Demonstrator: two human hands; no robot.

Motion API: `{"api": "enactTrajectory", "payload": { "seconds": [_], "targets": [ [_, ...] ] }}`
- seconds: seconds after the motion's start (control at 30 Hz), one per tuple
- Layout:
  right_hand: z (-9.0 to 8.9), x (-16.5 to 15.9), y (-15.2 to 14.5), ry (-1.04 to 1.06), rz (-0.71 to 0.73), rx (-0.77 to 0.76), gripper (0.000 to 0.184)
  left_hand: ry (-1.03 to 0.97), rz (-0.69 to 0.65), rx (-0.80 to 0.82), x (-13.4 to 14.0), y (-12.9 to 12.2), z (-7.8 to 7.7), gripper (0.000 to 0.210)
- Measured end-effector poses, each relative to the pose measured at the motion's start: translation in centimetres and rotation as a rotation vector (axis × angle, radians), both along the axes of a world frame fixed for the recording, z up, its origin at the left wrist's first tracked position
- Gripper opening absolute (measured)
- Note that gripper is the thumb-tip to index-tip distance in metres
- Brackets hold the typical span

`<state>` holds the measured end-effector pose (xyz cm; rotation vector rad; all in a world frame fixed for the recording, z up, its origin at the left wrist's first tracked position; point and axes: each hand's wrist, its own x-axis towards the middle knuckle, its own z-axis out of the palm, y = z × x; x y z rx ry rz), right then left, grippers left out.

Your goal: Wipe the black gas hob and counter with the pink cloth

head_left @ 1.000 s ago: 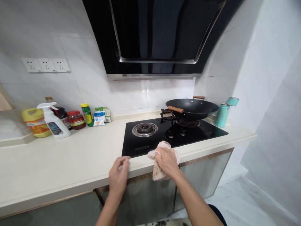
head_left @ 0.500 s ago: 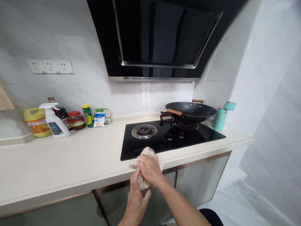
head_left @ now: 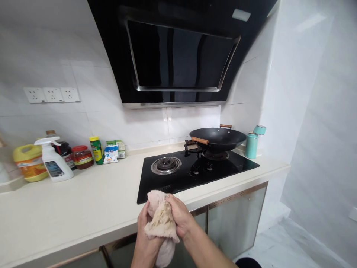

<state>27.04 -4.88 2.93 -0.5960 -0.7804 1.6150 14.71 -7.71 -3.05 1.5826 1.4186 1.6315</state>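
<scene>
Between my two hands is a crumpled pale pink cloth [head_left: 161,219] with a yellowish-brown stained patch facing me. My left hand [head_left: 146,230] grips its left side and lower part. On its upper right, my right hand [head_left: 180,216] is closed around the folds. Part of the cloth hangs below my hands. I hold it in front of the counter's front edge, near the front of the black gas stove [head_left: 161,180]. A black wok [head_left: 219,139] with wooden handles sits on the stove's right burner.
Left on the counter [head_left: 83,201] stand a white spray bottle [head_left: 55,162], a yellow jug [head_left: 30,163], a red-lidded jar [head_left: 82,158], a green-yellow canister [head_left: 96,150] and small packets [head_left: 111,153]. A teal gas canister [head_left: 251,145] is right of the wok. A black range hood [head_left: 178,63] overhangs the stove.
The cloth has been turned and opened out, so its stained patch now shows. My right hand has moved from on top of it to its right side. The view has shifted slightly.
</scene>
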Motion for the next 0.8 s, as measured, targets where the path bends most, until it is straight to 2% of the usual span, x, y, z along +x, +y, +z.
{"api": "enactTrajectory", "payload": {
  "seconds": [0.07,0.13,0.2,0.3,0.37,0.4,0.47,0.53,0.6,0.67,0.8],
  "targets": [
    [-0.9,0.2,-0.1,0.051,0.066,-0.086,0.025,-0.033,-0.067,-0.035,0.3,-0.3,1.2,0.095],
    [-1.6,0.9,-0.4,0.055,0.136,-0.086,0.037,-0.038,-0.087,-0.061,0.2,-0.4,2.3,0.078],
    [-2.1,2.1,-1.0,-0.005,0.17,-0.035,0.058,-0.019,-0.056,-0.074,0.0,-0.2,3.3,0.064],
    [-2.6,4.2,-2.3,-0.216,0.134,0.068,0.101,-0.025,0.028,-0.1,-0.4,0.5,4.3,0.057],
    [-2.8,5.2,-3.2,-0.372,0.127,0.208,0.115,-0.018,0.049,-0.123,-0.4,0.9,4.9,0.053],
    [-2.9,5.5,-3.4,-0.43,0.125,0.287,0.112,0.0,0.031,-0.138,-0.4,0.9,5.1,0.051],
    [-3.0,6.0,-3.6,-0.49,0.101,0.385,0.09,0.059,-0.045,-0.171,-0.3,0.9,5.5,0.049],
    [-3.0,6.6,-3.2,-0.507,0.045,0.371,0.06,0.134,-0.129,-0.202,-0.3,0.8,5.9,0.048],
    [-2.9,7.5,-2.5,-0.539,-0.014,0.326,0.038,0.223,-0.208,-0.223,-0.3,0.5,6.2,0.045],
    [-3.1,9.0,-1.7,-0.612,-0.084,0.327,0.03,0.308,-0.293,-0.25,-0.1,0.2,6.7,0.042],
    [-3.9,13.1,-0.3,-0.836,-0.258,0.365,0.036,0.447,-0.416,-0.303,1.0,-0.5,7.0,0.033]
  ]
}}
